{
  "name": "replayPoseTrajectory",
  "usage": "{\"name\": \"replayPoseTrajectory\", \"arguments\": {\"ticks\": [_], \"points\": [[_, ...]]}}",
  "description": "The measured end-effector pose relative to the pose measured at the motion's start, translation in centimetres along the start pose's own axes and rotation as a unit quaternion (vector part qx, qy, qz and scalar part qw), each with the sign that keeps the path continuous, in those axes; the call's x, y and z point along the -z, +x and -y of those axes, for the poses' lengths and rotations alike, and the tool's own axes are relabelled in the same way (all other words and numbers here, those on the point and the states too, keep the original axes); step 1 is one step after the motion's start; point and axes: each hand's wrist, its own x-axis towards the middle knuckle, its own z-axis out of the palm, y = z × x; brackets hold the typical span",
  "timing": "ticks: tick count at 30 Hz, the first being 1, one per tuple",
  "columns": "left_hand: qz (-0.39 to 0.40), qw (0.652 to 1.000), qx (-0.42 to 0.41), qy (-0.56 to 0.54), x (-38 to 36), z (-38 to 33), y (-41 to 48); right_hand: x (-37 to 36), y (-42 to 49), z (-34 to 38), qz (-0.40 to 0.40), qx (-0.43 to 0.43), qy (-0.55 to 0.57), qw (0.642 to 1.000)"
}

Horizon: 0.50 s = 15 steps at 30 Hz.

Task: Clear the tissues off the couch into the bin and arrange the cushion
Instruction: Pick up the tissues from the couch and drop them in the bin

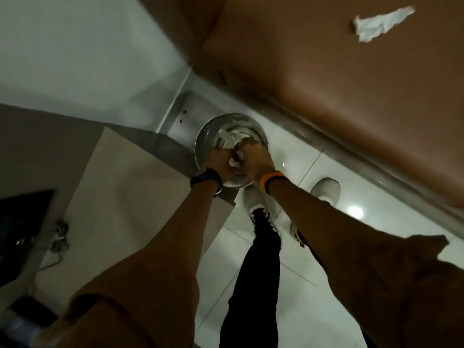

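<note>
A round metal bin [209,133] stands on the floor beside the brown couch [351,79]. Both my hands are pressed together over its opening. My left hand [221,163], with a black watch at the wrist, and my right hand [256,159], with an orange band, are closed around a white tissue [234,162] that shows between them. More white tissue [227,138] lies inside the bin. One crumpled white tissue [379,23] lies on the couch seat at the upper right. No cushion is in view.
A beige cabinet or table [140,187] stands left of the bin, touching it. A dark screen [22,229] and cables sit at the far left. My legs and white shoes [324,190] are on the glossy tiled floor [313,259] below the bin.
</note>
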Motion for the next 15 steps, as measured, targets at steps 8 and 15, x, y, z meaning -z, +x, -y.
{"name": "replayPoseTrajectory", "arguments": {"ticks": [8,15], "points": [[-0.099,0.992,-0.039,0.072,0.7,-2.3,-1.3,3.7,-4.5,-0.6,-0.183,0.008,0.003,0.983],[-0.235,0.944,-0.216,0.081,6.0,-15.0,-0.5,15.2,-10.5,-9.1,-0.414,-0.14,-0.041,0.899]]}}
